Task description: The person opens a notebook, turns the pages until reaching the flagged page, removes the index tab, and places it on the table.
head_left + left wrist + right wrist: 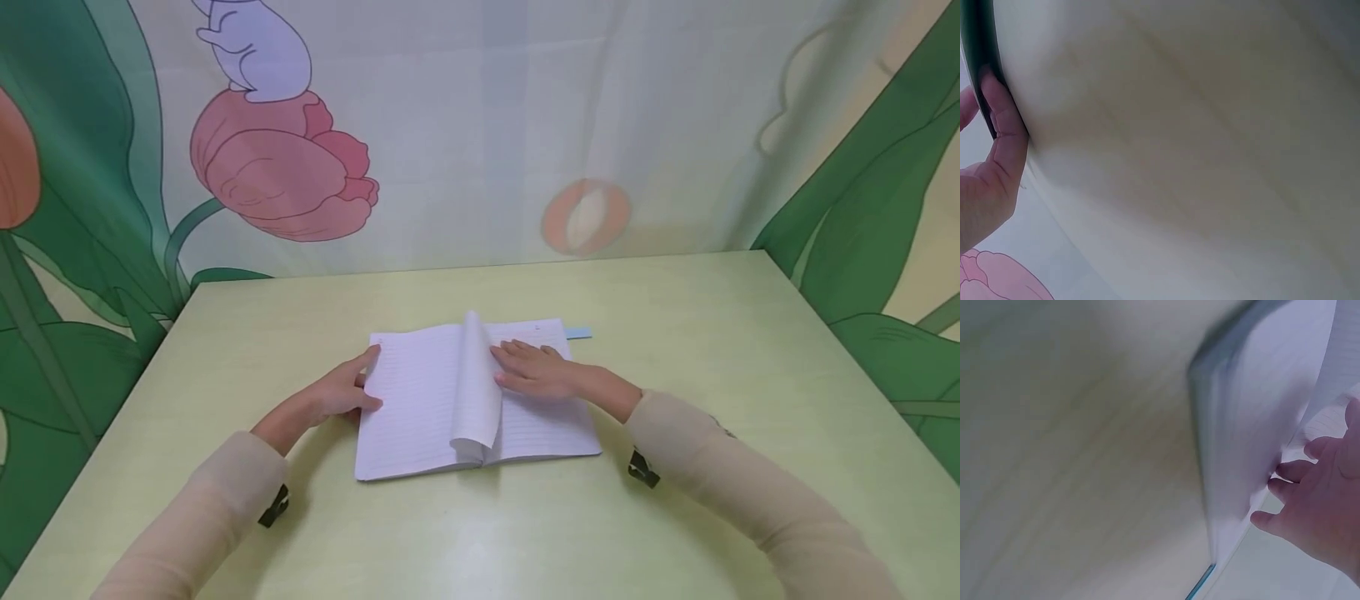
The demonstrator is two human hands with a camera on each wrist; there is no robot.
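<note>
Table (465,542) stretches outward past both your hands, its far edge beyond them. Between them lies one open book (416,392): your left hand (339,392) pinches its edge; your right hand (540,372), fingers straight, rests by one curled page (476,392); one blue tab (579,333) juts beyond.

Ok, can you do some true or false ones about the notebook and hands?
1. The notebook lies open on the table. True.
2. The left hand and right hand both touch the notebook. True.
3. The right hand is squeezed into a fist. False: its fingers are stretched out.
4. A white page curls up near the middle. True.
5. Something blue pokes out past the notebook's left edge. False: the light blue strip is at the right edge.
6. The notebook is black inside. False: it is white.
</note>
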